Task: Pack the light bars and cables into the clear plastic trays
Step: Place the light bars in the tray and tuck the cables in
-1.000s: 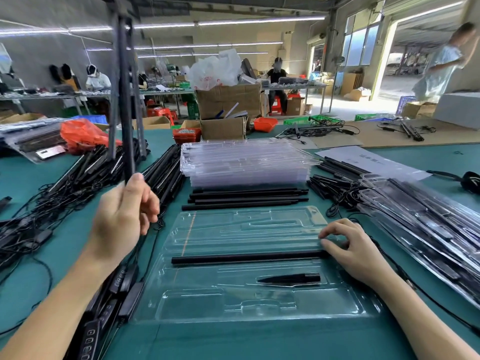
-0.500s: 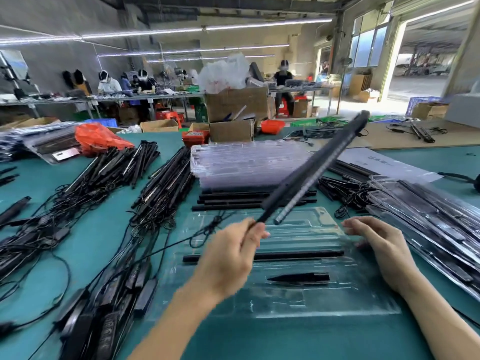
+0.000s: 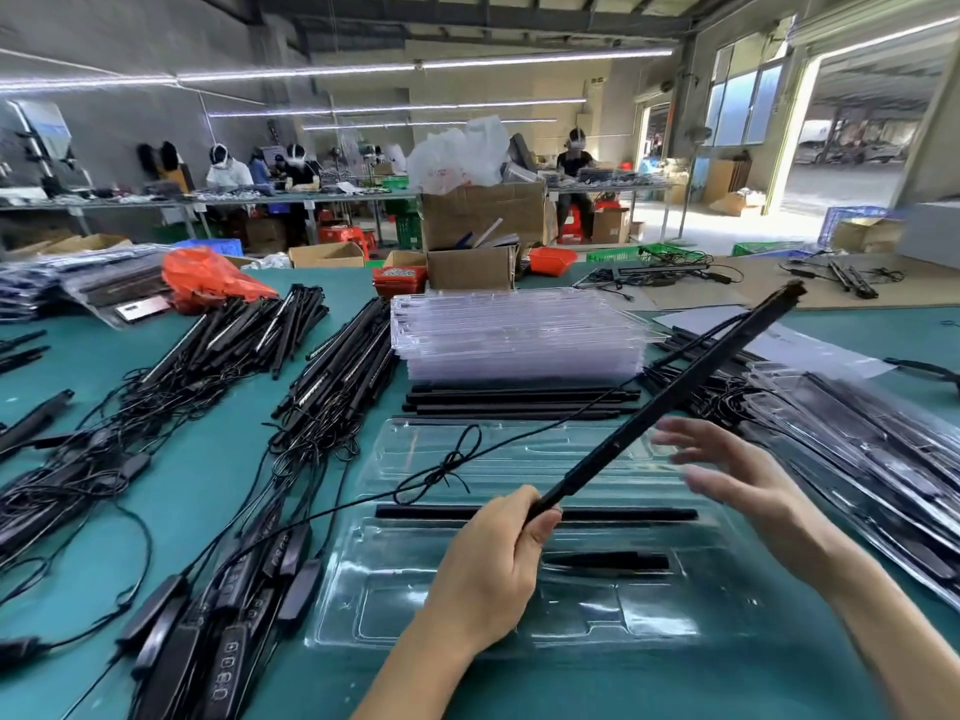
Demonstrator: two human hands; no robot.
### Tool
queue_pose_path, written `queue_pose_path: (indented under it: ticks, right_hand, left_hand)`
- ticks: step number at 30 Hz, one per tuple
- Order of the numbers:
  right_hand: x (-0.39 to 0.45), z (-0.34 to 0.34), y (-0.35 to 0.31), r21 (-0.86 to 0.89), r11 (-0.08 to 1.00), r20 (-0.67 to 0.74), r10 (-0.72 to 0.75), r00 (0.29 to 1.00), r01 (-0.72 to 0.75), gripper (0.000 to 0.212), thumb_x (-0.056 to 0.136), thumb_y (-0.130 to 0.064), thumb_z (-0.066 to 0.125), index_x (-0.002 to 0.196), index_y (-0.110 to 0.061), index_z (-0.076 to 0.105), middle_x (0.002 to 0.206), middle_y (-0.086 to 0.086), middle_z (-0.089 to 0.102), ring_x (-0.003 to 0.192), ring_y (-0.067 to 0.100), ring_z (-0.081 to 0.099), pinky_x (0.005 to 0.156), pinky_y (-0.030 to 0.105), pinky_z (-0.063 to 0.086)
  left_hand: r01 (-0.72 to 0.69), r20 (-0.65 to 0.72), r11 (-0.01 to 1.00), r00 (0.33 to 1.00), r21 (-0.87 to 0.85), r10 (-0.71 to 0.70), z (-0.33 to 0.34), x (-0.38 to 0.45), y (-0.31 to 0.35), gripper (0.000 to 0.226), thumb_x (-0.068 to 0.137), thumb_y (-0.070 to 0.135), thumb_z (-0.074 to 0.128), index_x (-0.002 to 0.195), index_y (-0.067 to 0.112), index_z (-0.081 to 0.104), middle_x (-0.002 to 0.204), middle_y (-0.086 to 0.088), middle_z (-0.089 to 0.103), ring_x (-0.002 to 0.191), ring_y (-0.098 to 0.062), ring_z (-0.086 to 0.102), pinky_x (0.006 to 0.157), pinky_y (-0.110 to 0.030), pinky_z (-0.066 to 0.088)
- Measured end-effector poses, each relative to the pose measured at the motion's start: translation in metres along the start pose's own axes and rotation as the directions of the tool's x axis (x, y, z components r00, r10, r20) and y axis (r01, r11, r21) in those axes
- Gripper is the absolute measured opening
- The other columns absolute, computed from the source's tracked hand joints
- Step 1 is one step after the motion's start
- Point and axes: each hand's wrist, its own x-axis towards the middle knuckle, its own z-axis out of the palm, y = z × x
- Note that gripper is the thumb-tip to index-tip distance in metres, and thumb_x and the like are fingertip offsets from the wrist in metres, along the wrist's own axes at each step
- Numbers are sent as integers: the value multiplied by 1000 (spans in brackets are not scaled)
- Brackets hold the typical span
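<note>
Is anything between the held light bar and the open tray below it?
Nothing solid. The left hand holds the bar above the tray; only the bar's own cable drapes across the tray's upper slots.

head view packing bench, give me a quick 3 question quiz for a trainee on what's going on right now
1. True or false: the left hand grips the lower end of a black light bar raised at a slant over the clear tray.
2. Multiple choice: the right hand is A) pressing the tray, B) open in the air beside the raised bar, C) holding a cable.
3. Fill in: a bar already lies in the tray's long ____.

Key: 1 true; 2 B; 3 slot.
</note>
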Motion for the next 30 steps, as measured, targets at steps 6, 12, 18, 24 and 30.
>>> queue_pose_path:
  ticks: [6, 12, 18, 24, 30]
  right_hand:
    - [14, 57, -29, 444, 892, 121, 38, 992, -89, 70, 75, -53, 81, 122, -19, 42, 126, 15, 68, 87, 37, 72, 57, 31, 51]
    - [13, 78, -14, 628, 768, -69, 218, 973, -127, 21, 89, -25, 59, 99, -15, 44, 107, 29, 70, 70, 35, 70, 47, 31, 45]
    - [12, 74, -7, 663, 729, -81, 293, 953, -168, 5, 96, -12, 51, 98, -11, 47, 91, 29, 70, 73, 38, 70, 63, 42, 59]
    - [12, 69, -3, 678, 715, -85, 304, 949, -168, 7, 98, -10, 48, 104, -9, 50, 85, 27, 71, 70, 33, 71, 58, 36, 59]
    - [13, 69, -1, 651, 741, -96, 296, 950, -165, 7, 98, -11, 50, 105, -9, 49, 85, 26, 71, 71, 32, 71, 63, 36, 58]
  left_hand:
    - [1, 8, 1000, 1000, -16, -1, -1, 1, -2, 46, 100, 61, 32, 97, 21, 54, 74, 8, 53, 64, -8, 48, 60, -34, 44]
    - [-67, -72, 994, 996, -88, 60, -1, 2, 2, 31, 99, 53, 42, 85, 29, 57, 76, 14, 55, 70, -7, 54, 64, -20, 39]
    - [-132, -581, 983, 793, 129, 183, -18, 2, 9, 13, 85, 19, 54, 98, 18, 59, 90, 8, 58, 86, -11, 55, 77, -27, 46]
    - [420, -156, 578, 880, 700, -450, -70, -2, -1, 48, 99, 49, 43, 144, 35, 33, 142, 3, 45, 126, -19, 46, 109, -44, 30]
    - [506, -186, 442, 786, 740, -589, -138, -14, -14, 14, 99, 30, 42, 98, 31, 55, 80, 13, 64, 71, -6, 58, 77, -31, 45]
